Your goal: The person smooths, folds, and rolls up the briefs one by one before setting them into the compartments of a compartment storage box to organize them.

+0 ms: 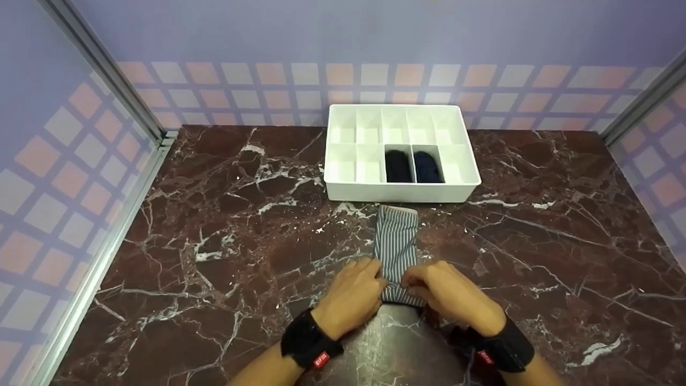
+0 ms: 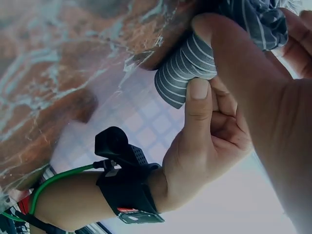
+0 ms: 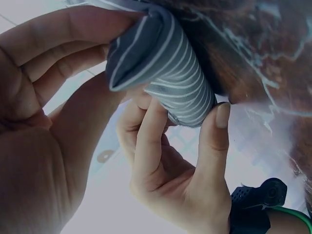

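Observation:
A long, narrow folded cloth, striped grey and white, lies lengthwise on the table in the head view, a pinkish band along its far end. My left hand grips the left side of its near end. From the right, my right hand pinches the same end with curled fingers. Both wrist views show this end of the striped cloth rolled or folded over into a thick bundle. In the right wrist view a pointed fold of the cloth sticks out by the right hand's fingers.
Just beyond the cloth stands a white divided box. Two neighbouring front compartments hold a black bundle and a navy bundle. Tiled-pattern walls enclose the dark red marbled table at the back and sides.

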`<act>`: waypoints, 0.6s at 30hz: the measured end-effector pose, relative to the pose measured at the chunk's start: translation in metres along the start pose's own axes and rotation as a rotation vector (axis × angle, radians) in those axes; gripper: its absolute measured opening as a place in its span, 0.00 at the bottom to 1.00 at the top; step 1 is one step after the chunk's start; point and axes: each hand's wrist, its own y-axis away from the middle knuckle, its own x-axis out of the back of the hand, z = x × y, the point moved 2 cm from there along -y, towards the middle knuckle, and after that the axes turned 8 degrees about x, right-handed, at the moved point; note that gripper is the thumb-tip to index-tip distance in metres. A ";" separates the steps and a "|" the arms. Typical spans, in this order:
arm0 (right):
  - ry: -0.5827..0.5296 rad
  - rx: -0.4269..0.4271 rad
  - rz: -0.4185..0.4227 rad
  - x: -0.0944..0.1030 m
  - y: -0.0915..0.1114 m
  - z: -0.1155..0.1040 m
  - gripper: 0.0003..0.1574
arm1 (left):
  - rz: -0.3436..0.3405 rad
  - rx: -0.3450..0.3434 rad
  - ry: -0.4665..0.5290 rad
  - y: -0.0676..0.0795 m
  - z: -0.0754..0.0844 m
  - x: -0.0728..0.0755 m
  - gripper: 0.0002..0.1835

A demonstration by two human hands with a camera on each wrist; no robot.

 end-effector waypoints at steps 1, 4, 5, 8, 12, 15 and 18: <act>0.003 -0.004 0.001 -0.001 0.000 0.000 0.09 | -0.006 -0.002 0.007 0.000 0.000 0.000 0.10; 0.009 -0.018 0.021 -0.002 -0.001 -0.002 0.10 | -0.025 -0.001 0.024 0.001 -0.002 0.000 0.11; 0.015 -0.022 0.028 -0.002 -0.001 -0.003 0.10 | -0.031 0.003 0.030 0.002 -0.002 0.001 0.11; 0.046 -0.023 0.055 -0.003 -0.002 -0.005 0.10 | -0.047 0.009 0.036 0.002 -0.004 0.000 0.11; 0.114 -0.004 0.099 -0.003 -0.002 -0.005 0.10 | -0.052 -0.011 0.024 0.000 -0.003 0.000 0.13; 0.142 0.007 0.120 -0.003 -0.001 -0.006 0.09 | -0.031 -0.014 0.028 -0.002 -0.003 0.001 0.14; 0.165 -0.004 0.119 -0.003 0.000 -0.006 0.09 | -0.023 0.007 0.063 -0.002 -0.004 0.002 0.12</act>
